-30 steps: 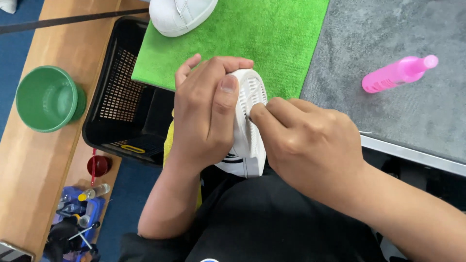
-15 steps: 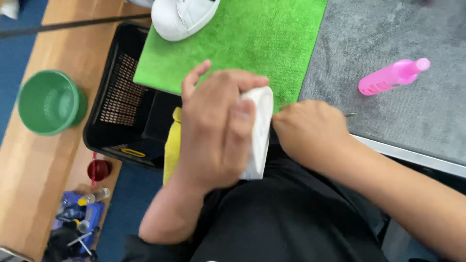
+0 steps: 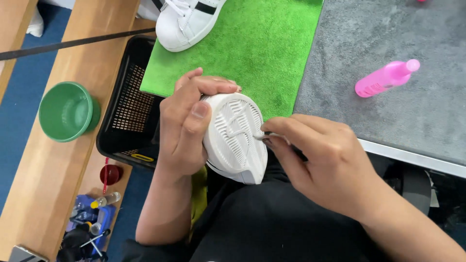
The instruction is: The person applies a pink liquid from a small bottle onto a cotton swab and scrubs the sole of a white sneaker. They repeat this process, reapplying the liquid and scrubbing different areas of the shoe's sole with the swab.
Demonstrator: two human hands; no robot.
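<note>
I have the white sneaker [image 3: 235, 138] turned sole-up over my lap, just at the near edge of the green mat [image 3: 252, 43]. My left hand [image 3: 184, 123] wraps the heel end, fingers curled over the far rim and thumb pressed flat on the tread, so that grip is closed firmly on the shoe. My right hand [image 3: 320, 160] pinches a thin metal pick [image 3: 259, 137] between thumb and forefinger; its tip sits in a groove near the middle of the sole. That grip is tight and nearly shut, with only the slim tool between the fingertips.

The step in hand, as I judge it, is picking grit out of the tread grooves. The next move calls for a short, shallow drag along the groove, with my left hand holding the sole steady against the push so the tip does not skip out.

The second sneaker [image 3: 187, 19] rests at the far edge of the mat, a pink bottle [image 3: 386, 77] lies on the grey counter [image 3: 412, 111] cloth, and a black crate [image 3: 131, 106] and green bowl [image 3: 68, 111] sit off to my left.
</note>
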